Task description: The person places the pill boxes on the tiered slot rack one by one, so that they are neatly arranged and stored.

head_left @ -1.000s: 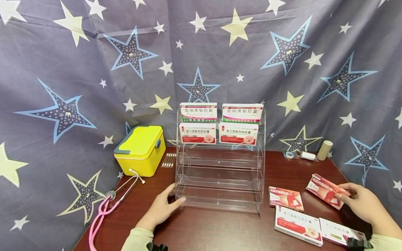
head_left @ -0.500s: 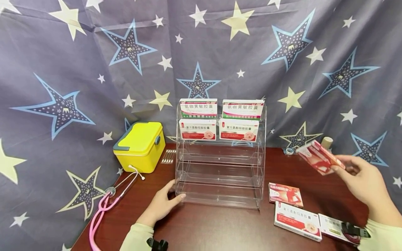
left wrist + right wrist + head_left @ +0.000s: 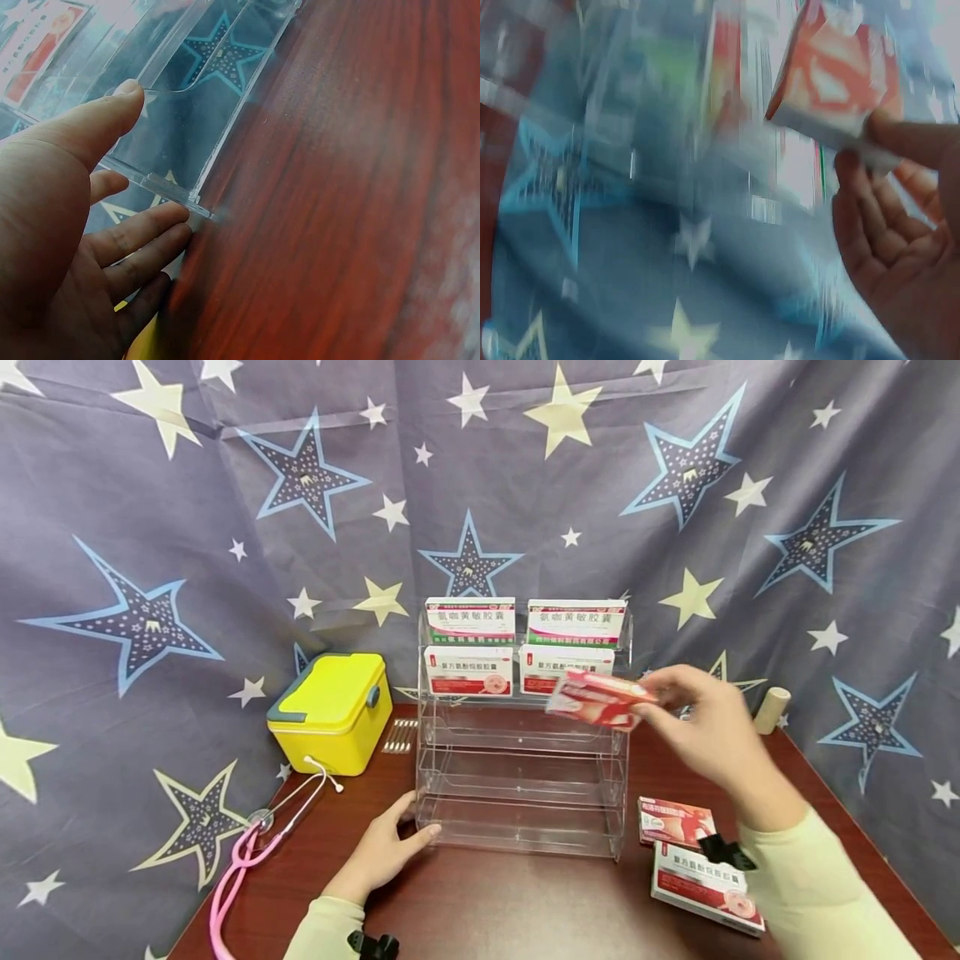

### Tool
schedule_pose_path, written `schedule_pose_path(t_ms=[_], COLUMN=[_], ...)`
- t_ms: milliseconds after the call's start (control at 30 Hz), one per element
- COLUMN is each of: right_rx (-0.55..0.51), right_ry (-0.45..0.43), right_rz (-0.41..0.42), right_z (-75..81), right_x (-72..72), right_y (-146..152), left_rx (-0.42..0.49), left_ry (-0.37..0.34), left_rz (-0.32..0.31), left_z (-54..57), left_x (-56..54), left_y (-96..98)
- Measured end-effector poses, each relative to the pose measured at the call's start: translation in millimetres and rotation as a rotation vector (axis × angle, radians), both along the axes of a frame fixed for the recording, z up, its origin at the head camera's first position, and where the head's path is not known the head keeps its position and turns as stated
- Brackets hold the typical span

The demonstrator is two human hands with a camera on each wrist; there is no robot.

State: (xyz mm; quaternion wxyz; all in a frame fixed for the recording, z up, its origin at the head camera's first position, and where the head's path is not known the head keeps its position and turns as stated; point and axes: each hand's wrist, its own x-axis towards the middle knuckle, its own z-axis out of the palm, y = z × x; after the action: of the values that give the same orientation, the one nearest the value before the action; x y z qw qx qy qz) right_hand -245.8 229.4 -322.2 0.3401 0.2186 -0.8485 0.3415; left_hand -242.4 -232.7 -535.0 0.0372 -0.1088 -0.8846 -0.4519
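Note:
A clear acrylic display rack (image 3: 519,787) stands on the table, its lower tiers bare. Two white, pink and green medicine boxes (image 3: 471,622) fill the top tier, and two red-and-white ones (image 3: 469,672) the tier below. At the rack's lower left corner, my left hand (image 3: 384,853) holds its side panel, thumb in front and fingers round the edge (image 3: 97,247). My right hand (image 3: 705,727) pinches a red medicine box (image 3: 596,700) by its right end, tilted in the air. This box (image 3: 840,82) overlaps the second tier's right box in the head view.
Right of the rack lie another red medicine box (image 3: 675,821) and a red-and-white one (image 3: 697,881); my right forearm passes over that area. A yellow case (image 3: 328,706), cotton swabs (image 3: 401,736) and a pink stethoscope (image 3: 243,868) sit left. A beige roll (image 3: 772,710) stands back right.
My right hand has lifted the red medicine box off the table on the right and carried it left to the front of the rack. My left hand stays at the rack's corner.

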Motion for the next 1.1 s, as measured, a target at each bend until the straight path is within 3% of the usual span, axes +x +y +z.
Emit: schedule_pose_path(t_ms=[233, 467, 667, 1100], right_rx=[0.084, 0.135, 0.101, 0.038], right_ry=[-0.057, -0.134, -0.217, -0.261], right_rz=[0.058, 0.072, 0.107, 0.155], right_z=[-12.0, -29.5, -40.8, -50.3], right_x=[-24.9, -51.2, -55.2, -59.1], right_y=[-75, -119, -141, -161], left_rx=[0.016, 0.023, 0.029, 0.03], left_ry=[0.009, 0.014, 0.016, 0.003], left_rz=[0.003, 0.001, -0.003, 0.006], left_z=[-2.2, -1.1, -0.4, 0.4], left_x=[0.1, 2.1, 1.4, 1.4], left_y=[-0.2, 0.3, 0.7, 1.5])
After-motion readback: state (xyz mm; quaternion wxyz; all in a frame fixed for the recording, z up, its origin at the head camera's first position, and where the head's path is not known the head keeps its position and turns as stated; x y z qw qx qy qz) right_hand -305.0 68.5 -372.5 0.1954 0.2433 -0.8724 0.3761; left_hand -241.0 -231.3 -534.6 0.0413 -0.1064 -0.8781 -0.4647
